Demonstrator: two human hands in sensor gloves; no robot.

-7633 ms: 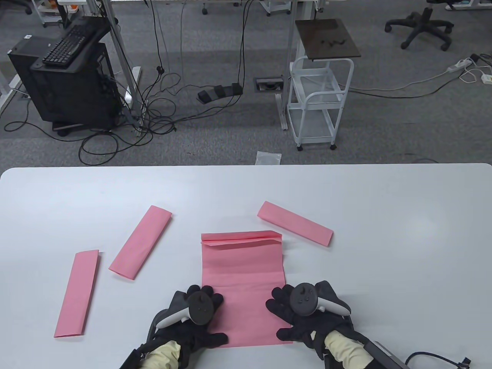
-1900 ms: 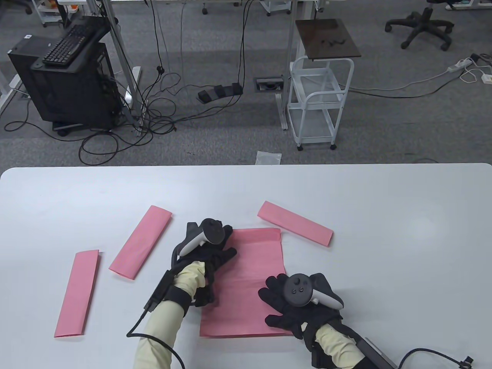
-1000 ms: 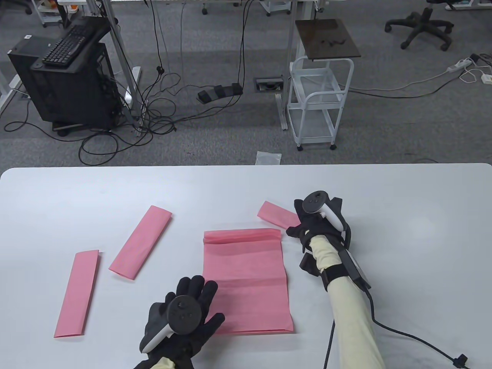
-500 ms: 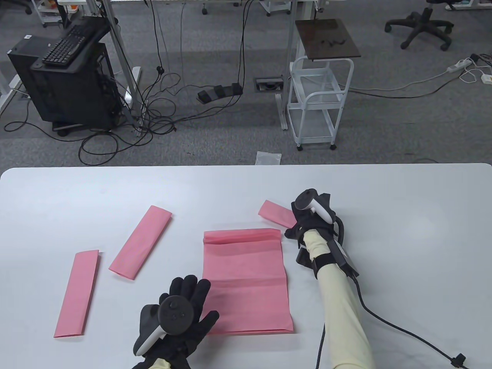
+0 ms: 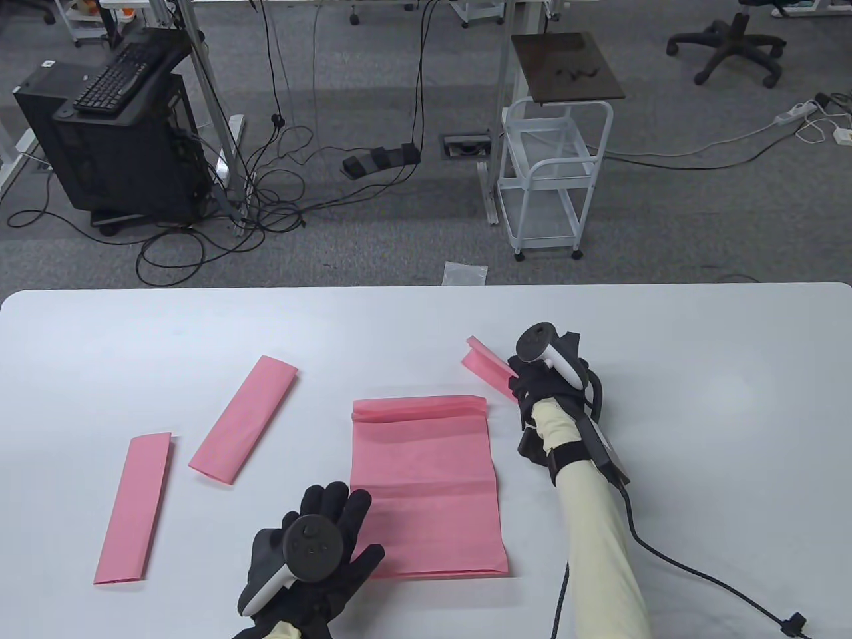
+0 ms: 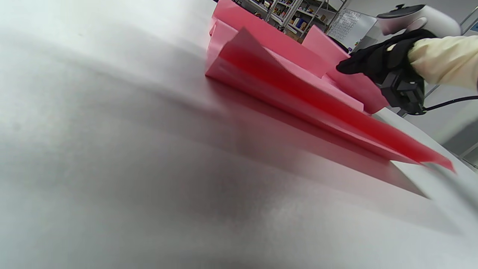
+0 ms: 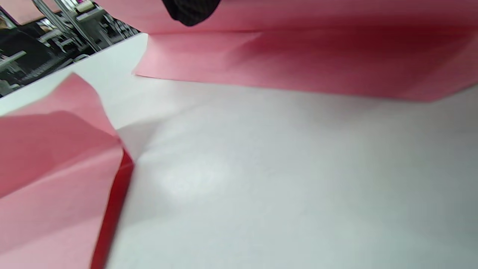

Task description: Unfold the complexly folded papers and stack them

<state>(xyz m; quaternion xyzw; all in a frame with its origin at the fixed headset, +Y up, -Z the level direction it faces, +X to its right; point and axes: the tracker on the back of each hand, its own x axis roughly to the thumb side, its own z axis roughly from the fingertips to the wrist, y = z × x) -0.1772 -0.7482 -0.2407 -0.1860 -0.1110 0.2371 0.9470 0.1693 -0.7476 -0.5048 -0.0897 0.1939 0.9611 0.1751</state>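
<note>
An unfolded pink sheet [image 5: 426, 479] lies flat mid-table, its far edge still creased up. My left hand [image 5: 329, 526] lies open with spread fingers at the sheet's near left corner. My right hand [image 5: 524, 385] grips a folded pink strip [image 5: 484, 363] beyond the sheet's far right corner; the strip's far end is tilted up off the table. In the right wrist view the strip [image 7: 298, 52] hangs across the top under a fingertip [image 7: 190, 11], and the sheet's corner [image 7: 48, 175] is at the left. The left wrist view shows the sheet [image 6: 298, 101] and my right hand [image 6: 384, 63].
Two more folded pink strips lie on the white table [image 5: 699, 399]: one [image 5: 243, 419] left of the sheet and one [image 5: 133, 509] further left, near the front. My right glove's cable [image 5: 699, 586] trails over the table at the front right.
My right hand has closed on the folded strip and tipped it up off the table. My left hand has shifted slightly right at the sheet's near left corner.
</note>
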